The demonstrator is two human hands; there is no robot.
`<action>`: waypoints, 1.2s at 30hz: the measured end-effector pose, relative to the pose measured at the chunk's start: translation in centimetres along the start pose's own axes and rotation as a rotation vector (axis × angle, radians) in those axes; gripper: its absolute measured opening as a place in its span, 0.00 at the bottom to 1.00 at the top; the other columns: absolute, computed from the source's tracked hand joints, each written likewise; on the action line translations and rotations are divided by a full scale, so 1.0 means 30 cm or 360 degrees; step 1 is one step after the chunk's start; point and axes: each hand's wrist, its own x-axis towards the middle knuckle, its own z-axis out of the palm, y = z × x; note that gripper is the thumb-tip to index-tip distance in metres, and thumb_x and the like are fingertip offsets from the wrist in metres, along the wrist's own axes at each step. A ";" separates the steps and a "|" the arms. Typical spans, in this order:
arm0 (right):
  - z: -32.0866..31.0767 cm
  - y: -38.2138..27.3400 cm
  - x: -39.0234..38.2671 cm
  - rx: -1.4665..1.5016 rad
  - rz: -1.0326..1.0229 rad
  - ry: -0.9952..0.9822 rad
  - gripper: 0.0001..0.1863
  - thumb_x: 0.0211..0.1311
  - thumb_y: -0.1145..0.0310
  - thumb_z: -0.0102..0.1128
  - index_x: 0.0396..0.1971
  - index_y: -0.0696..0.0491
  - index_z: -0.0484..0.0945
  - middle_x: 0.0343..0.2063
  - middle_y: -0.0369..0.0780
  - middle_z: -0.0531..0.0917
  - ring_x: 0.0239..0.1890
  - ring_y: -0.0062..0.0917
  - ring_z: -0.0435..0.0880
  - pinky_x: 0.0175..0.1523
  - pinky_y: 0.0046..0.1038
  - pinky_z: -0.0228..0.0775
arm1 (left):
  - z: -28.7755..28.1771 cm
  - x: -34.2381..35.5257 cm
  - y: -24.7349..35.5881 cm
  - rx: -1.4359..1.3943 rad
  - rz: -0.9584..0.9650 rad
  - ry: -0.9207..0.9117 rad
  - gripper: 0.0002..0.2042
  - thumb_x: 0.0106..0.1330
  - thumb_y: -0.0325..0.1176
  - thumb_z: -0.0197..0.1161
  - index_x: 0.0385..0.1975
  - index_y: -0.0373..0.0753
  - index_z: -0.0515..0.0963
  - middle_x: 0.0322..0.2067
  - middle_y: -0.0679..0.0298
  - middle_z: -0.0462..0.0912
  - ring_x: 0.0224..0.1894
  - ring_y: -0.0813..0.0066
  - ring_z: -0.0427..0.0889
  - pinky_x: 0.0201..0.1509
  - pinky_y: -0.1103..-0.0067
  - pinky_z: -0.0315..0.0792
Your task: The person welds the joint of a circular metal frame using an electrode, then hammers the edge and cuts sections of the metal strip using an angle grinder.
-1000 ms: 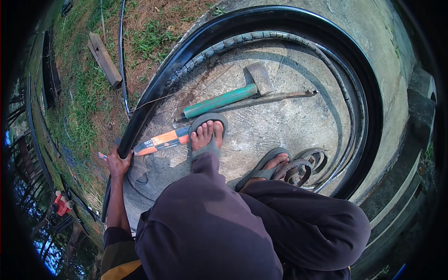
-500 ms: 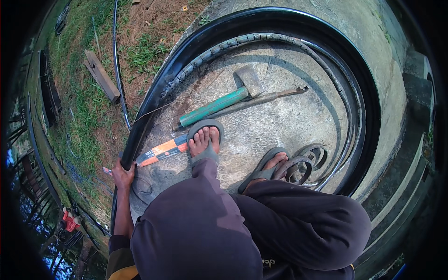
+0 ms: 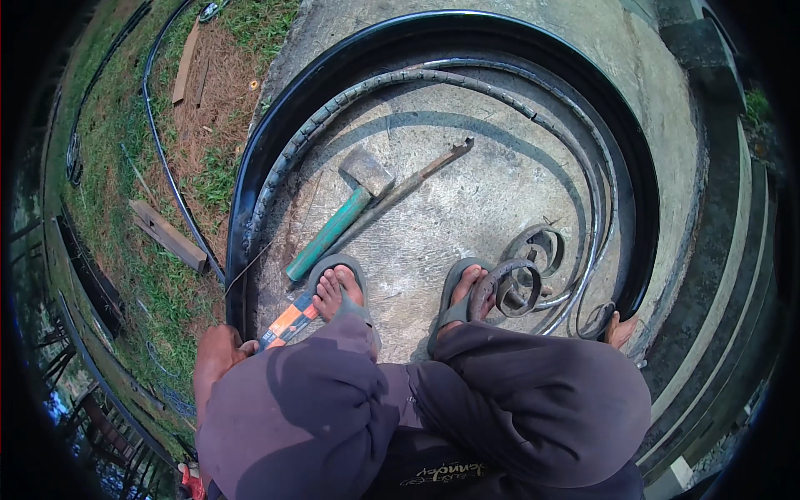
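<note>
A large black bent channel [image 3: 450, 23] arches around my sandalled feet. My left hand [image 3: 218, 358] is closed on its left end beside my knee, partly hidden. My right hand [image 3: 619, 329] grips its right end, fingertips partly out of sight. Inside the arch run thinner metal hoops [image 3: 425, 73], one segmented along its length. A hammer with a green handle [image 3: 327, 233] and grey head [image 3: 367, 173] lies beside a long metal bar [image 3: 429, 169]. An orange-and-black flat packet [image 3: 287, 317] lies by my left foot. Curled metal bands [image 3: 533, 258] sit by my right foot.
Grass and dry needles lie to the left, with wooden pieces [image 3: 167, 237] and long dark tubing [image 3: 150, 108]. Concrete steps [image 3: 708, 317] run along the right. A bit of someone in red [image 3: 190, 482] shows at the lower left edge.
My view has swung round, bringing the arch more upright before me. My left hand now sits lower in view. My right hand has come into sight on the channel's right end.
</note>
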 end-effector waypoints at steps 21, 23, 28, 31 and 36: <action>-0.267 -0.140 -1.233 0.0044 0.1369 -0.0105 0.42 0.50 0.70 0.72 0.68 0.53 0.65 0.64 0.49 0.71 0.70 0.41 0.65 0.72 0.41 0.60 | -0.240 0.239 0.852 0.0386 0.1931 0.0273 0.23 0.65 0.44 0.67 0.51 0.33 0.79 0.39 0.49 0.86 0.39 0.57 0.86 0.43 0.67 0.77; -0.253 -0.031 -1.114 -0.0105 0.1276 -0.0158 0.45 0.47 0.72 0.72 0.69 0.50 0.64 0.66 0.47 0.69 0.73 0.35 0.61 0.72 0.42 0.60 | -0.196 0.254 0.860 0.0433 0.1906 0.0213 0.22 0.64 0.43 0.68 0.51 0.34 0.79 0.38 0.50 0.86 0.38 0.56 0.87 0.43 0.67 0.77; -0.199 0.191 -0.797 0.0049 0.1180 -0.0858 0.36 0.40 0.73 0.73 0.55 0.53 0.72 0.57 0.51 0.78 0.62 0.43 0.76 0.64 0.41 0.70 | -0.149 0.287 0.815 0.0393 0.1817 0.0150 0.21 0.61 0.41 0.70 0.51 0.36 0.80 0.37 0.50 0.87 0.38 0.55 0.87 0.44 0.67 0.78; -0.238 0.162 -0.749 0.0029 0.1001 -0.0974 0.35 0.34 0.64 0.74 0.49 0.59 0.75 0.40 0.54 0.86 0.48 0.51 0.84 0.55 0.46 0.77 | -0.150 0.257 0.756 0.0368 0.1774 0.0198 0.21 0.60 0.39 0.71 0.51 0.37 0.80 0.36 0.50 0.87 0.37 0.54 0.88 0.44 0.66 0.78; -0.336 -0.321 -0.851 0.0445 0.1131 -0.0518 0.31 0.35 0.59 0.75 0.42 0.61 0.79 0.36 0.53 0.87 0.42 0.49 0.87 0.51 0.43 0.77 | -0.206 0.130 0.753 0.0327 0.1529 0.0286 0.16 0.64 0.38 0.68 0.48 0.38 0.79 0.35 0.48 0.87 0.40 0.47 0.87 0.43 0.60 0.77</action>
